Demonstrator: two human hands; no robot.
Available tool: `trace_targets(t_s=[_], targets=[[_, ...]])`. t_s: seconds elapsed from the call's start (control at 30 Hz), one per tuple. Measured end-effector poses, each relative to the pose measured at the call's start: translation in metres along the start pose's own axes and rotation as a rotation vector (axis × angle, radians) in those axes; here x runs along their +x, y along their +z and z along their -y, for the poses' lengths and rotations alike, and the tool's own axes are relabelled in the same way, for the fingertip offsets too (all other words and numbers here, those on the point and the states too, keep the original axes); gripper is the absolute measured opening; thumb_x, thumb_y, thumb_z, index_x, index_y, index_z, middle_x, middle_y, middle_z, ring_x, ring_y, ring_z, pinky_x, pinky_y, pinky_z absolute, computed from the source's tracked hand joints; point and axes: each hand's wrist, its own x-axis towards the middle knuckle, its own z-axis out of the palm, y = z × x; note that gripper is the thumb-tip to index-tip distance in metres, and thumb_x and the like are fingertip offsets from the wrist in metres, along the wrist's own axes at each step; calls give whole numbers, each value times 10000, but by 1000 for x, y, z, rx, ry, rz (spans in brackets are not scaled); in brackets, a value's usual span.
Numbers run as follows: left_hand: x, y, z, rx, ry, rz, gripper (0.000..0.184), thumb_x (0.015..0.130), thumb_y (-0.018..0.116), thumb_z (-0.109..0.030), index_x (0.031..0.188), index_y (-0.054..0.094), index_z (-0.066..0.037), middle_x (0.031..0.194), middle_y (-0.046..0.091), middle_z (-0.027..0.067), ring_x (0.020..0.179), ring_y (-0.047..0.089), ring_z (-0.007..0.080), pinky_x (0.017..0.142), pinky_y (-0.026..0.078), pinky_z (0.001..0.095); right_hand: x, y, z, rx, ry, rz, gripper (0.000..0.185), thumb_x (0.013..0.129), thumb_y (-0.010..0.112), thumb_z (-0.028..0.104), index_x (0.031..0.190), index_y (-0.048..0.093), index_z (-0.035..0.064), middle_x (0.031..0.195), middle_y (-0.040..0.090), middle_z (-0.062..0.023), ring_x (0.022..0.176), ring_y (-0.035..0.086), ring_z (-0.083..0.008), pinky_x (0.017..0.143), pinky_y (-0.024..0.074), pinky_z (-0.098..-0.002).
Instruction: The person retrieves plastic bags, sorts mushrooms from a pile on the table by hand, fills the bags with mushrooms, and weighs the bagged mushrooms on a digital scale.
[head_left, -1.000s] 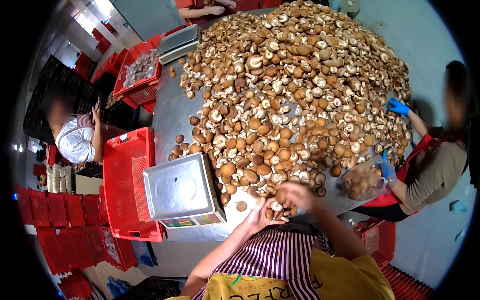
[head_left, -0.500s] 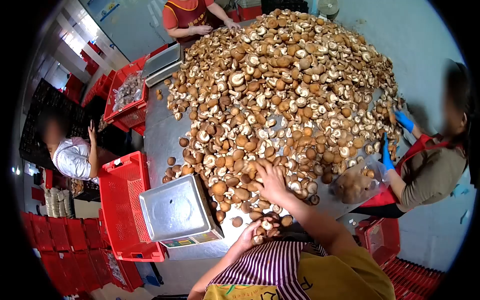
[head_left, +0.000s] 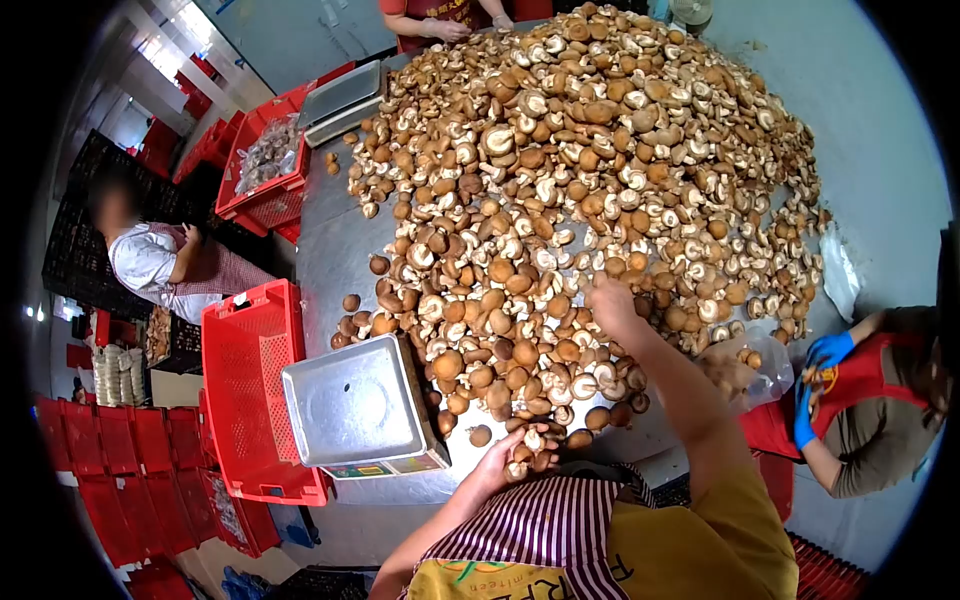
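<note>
Near the table's front edge my left hand is cupped, its fingers closed around a few shiitake mushrooms with brown caps and pale stems. My right hand reaches into the big pile of shiitake mushrooms. Its fingers are curled together against a brown cap at the fingertips, which are partly hidden by the back of the hand. Loose mushrooms lie all around it, some caps up, some with white undersides up.
A scale stands left of my hands, beside a red crate. A second scale and a crate of bagged mushrooms are further back. A co-worker with blue gloves is at the right by a clear plastic bag.
My right hand has moved right and farther into the pile, its spread fingers now curled. My left hand still holds mushrooms. The right co-worker's gloved hands have drawn back from the pile and come together.
</note>
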Motion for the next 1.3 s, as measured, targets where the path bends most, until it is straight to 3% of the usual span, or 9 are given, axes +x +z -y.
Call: trace_targets(t_s=[0.13, 0.3, 0.5, 0.7, 0.83, 0.93, 1.03, 1.13, 1.3], targets=[[12, 5, -6, 27, 19, 108, 519, 1025, 388, -412, 1395, 425, -51, 1302, 571, 182, 1170, 574, 385, 989, 477, 449, 8, 16, -7, -27, -51, 127, 245, 726, 610, -32, 924, 698, 82, 965, 570, -128, 905, 586, -278, 711, 512, -395], [15, 15, -9, -3, 25, 125, 583, 1013, 369, -493, 1383, 427, -46, 1331, 549, 199, 1195, 556, 383, 1029, 452, 450, -20, -64, 21, 310, -48, -178, 153, 794, 669, 119, 930, 680, 51, 981, 572, -153, 942, 575, -284, 773, 495, -404], [18, 17, -3, 16, 19, 148, 724, 982, 317, -611, 1429, 401, -48, 1357, 529, 194, 1235, 540, 310, 1055, 425, 416, -97, -107, 85, 1065, -127, 619, 272, 915, 628, 260, 1064, 657, 34, 1019, 641, -133, 956, 619, -243, 849, 485, -374], [27, -1, 6, 244, -21, 173, 580, 992, 450, -456, 1380, 436, -25, 1353, 517, 200, 1195, 553, 292, 1032, 428, 400, -63, -87, 73, 853, 86, 127, 314, 912, 621, 227, 1146, 636, 19, 1109, 616, -179, 1019, 598, -324, 905, 474, -396], [22, 2, 6, 156, 19, 212, 539, 986, 497, -380, 1384, 430, -23, 1334, 533, 199, 1170, 569, 305, 1016, 446, 397, -16, -38, 56, 379, 278, 105, 431, 967, 508, 182, 1361, 453, 18, 1242, 556, -182, 1205, 508, -296, 999, 439, -446], [22, -9, 11, 124, 24, 136, 549, 977, 520, -352, 1395, 407, -15, 1356, 519, 189, 1132, 596, 324, 999, 470, 414, -10, -46, 103, 607, 292, 318, 574, 967, 529, 197, 1481, 311, 66, 1482, 382, -200, 1385, 363, -323, 1160, 282, -397], [18, -5, 11, 62, 44, 136, 574, 975, 520, -359, 1411, 380, -12, 1367, 509, 192, 1131, 600, 332, 1000, 475, 423, -13, -68, 118, 1157, 115, 75, 478, 989, 443, 53, 1456, 370, 116, 1435, 449, -175, 1329, 443, -298, 1110, 360, -360], [16, -3, 12, 86, 53, 128, 582, 975, 517, -360, 1419, 366, -14, 1362, 513, 190, 1127, 605, 333, 994, 484, 423, -11, -79, 90, 951, 334, 14, 313, 962, 447, 9, 1251, 554, 70, 1236, 597, -159, 1168, 569, -297, 1001, 455, -356], [21, -9, 12, 98, 32, 144, 567, 979, 511, -354, 1417, 372, -23, 1350, 524, 193, 1140, 599, 333, 988, 490, 422, -31, -12, 46, 629, 162, -6, 201, 861, 560, 64, 1032, 663, 47, 1001, 631, -148, 926, 602, -337, 819, 480, -419]])
